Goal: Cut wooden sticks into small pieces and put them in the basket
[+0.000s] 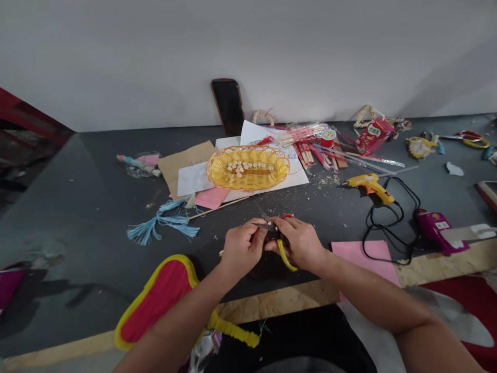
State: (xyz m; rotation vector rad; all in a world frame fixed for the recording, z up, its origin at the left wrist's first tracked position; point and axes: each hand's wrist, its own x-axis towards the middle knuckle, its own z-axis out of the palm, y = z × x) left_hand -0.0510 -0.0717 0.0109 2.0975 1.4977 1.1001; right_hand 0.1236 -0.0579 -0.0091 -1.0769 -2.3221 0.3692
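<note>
Near the table's front edge, my right hand (301,241) is closed around scissors (286,255) with yellow and red handles. The dark blades point left toward my left hand (244,242), whose fingers are pinched beside the blade tips. A small pale piece shows at the blades; what my left fingers hold is too small to name. Beyond both hands, a yellow woven basket (248,181) holds several small cream-coloured pieces. Blue tassels (163,223) lie to the left of my hands.
A red and yellow padded shape (159,295) lies under my left forearm. Yellow glue gun (370,185), its black cord and a purple box (440,230) are at right. Phone (228,106) leans on the wall. Wrapped sticks (305,134) and a thread spool (328,137) lie behind.
</note>
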